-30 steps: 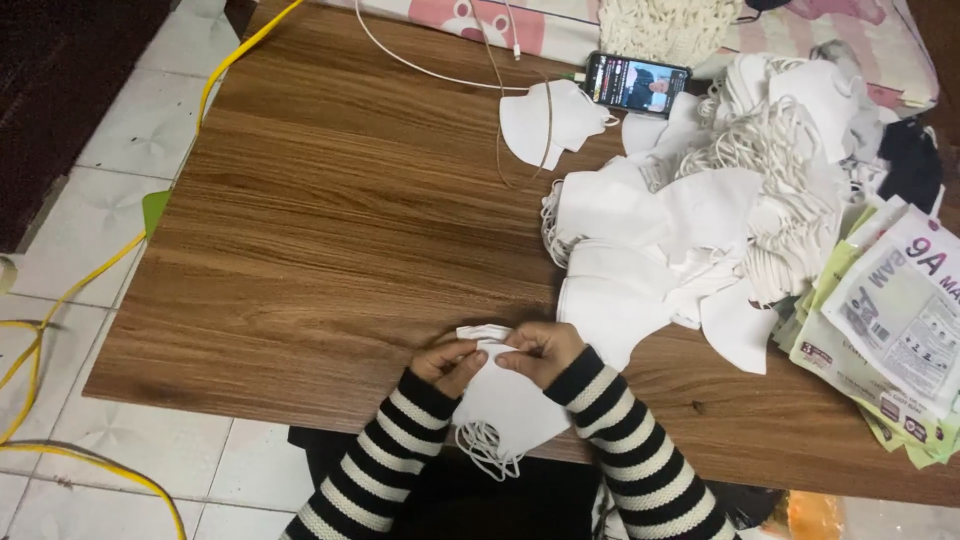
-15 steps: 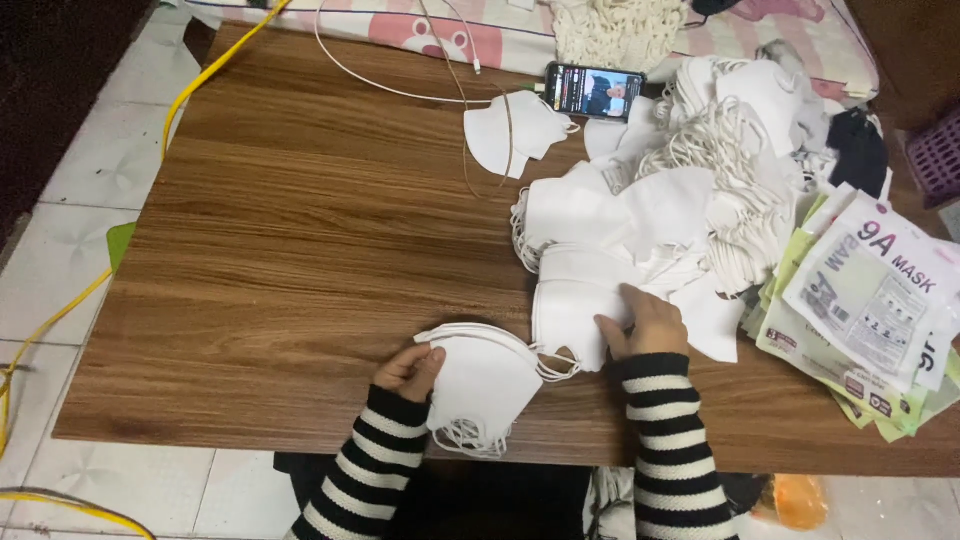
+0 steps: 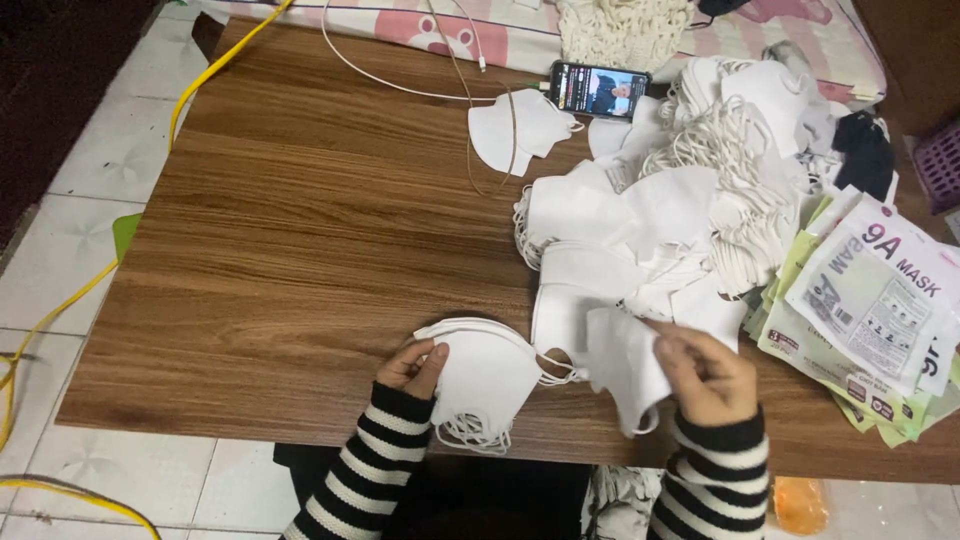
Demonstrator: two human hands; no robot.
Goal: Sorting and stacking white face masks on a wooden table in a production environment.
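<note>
Resting flat under left hand, folded white mask stack; right grip pinching another white mask.

The wide left part of the wooden table lies bare in front of me, so my left hand has open room to slide forward or leftward. Just to its right sits the small stack of white masks it touches, blocking that side. My right hand, lifting one white mask, is hemmed in: the big heap of masks crowds ahead, and the printed packets fill the right edge. Farther ahead, a phone and a thin white cable cross the far edge.
</note>
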